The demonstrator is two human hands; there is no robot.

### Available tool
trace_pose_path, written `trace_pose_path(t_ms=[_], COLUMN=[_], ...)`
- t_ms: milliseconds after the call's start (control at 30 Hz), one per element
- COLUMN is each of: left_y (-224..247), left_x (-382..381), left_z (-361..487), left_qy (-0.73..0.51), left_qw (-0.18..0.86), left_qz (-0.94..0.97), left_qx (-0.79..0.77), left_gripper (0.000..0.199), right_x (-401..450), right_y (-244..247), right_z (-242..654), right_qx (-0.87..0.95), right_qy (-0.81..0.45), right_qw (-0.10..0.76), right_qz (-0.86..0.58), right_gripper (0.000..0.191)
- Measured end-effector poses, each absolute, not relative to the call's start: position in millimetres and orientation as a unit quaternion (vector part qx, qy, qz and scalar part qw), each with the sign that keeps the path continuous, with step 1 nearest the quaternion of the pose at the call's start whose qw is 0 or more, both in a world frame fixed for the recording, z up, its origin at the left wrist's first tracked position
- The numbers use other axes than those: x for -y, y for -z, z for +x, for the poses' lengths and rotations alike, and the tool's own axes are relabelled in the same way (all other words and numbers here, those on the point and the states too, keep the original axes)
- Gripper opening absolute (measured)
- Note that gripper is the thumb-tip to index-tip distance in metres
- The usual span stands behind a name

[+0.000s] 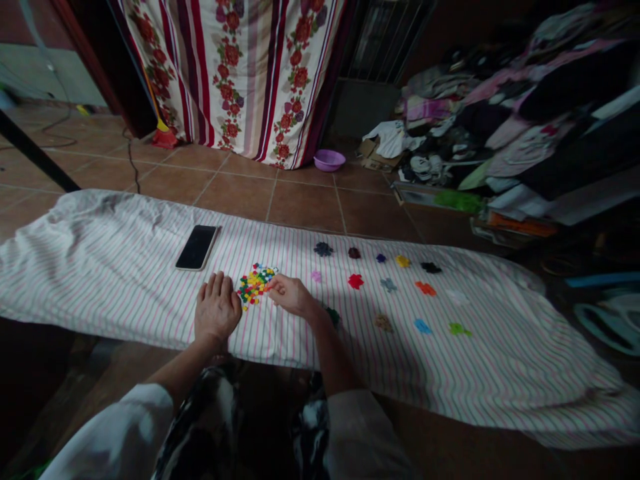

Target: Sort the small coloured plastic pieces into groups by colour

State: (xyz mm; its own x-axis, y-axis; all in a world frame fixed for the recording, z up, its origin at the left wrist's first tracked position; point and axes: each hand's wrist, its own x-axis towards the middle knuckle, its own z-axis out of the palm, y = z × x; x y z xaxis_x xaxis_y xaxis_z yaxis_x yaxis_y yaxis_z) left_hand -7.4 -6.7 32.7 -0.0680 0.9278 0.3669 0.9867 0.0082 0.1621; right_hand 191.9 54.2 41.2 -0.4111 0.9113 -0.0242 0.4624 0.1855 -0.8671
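My left hand (217, 309) lies flat on the striped cloth, palm down, just left of a mixed pile of small coloured pieces (254, 283). At the pile's right edge is my right hand (289, 294), its fingers pinched together; what they hold, if anything, is too small to make out. Single-colour heaps spread to the right, among them a dark grey heap (323, 249), a red heap (356, 281), an orange heap (425, 288), a yellow heap (403, 261) and a blue heap (423, 326). A dark green heap (333, 316) is partly hidden by my right forearm.
A phone (197, 247) lies on the striped cloth (125, 267) behind my left hand. Beyond the cloth, a purple basin (329, 160) sits on the tiled floor by a floral curtain (240, 80). Piled clothes (525, 127) fill the back right.
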Motion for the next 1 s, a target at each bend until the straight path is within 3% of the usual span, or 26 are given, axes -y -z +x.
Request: trace_pose_path(t_ms=[467, 1000], left_y=[-27.8, -29.8], left_x=[5.7, 6.6], left_z=[-9.4, -7.5], left_qy=[0.175, 0.173], left_qw=[0.106, 0.098], left_qz=[-0.682, -0.675], left_qx=[0.702, 0.711], left_gripper=[0.046, 0.048], right_x=[-52.8, -53.2], right_y=[-47.4, -49.8], right_z=[198.3, 207.0], right_qx=[0.704, 0.683], right_qy=[-0.465, -0.446], right_qw=[0.302, 0.349], right_qz=[-0.443, -0.461], right_gripper=[0.018, 0.012])
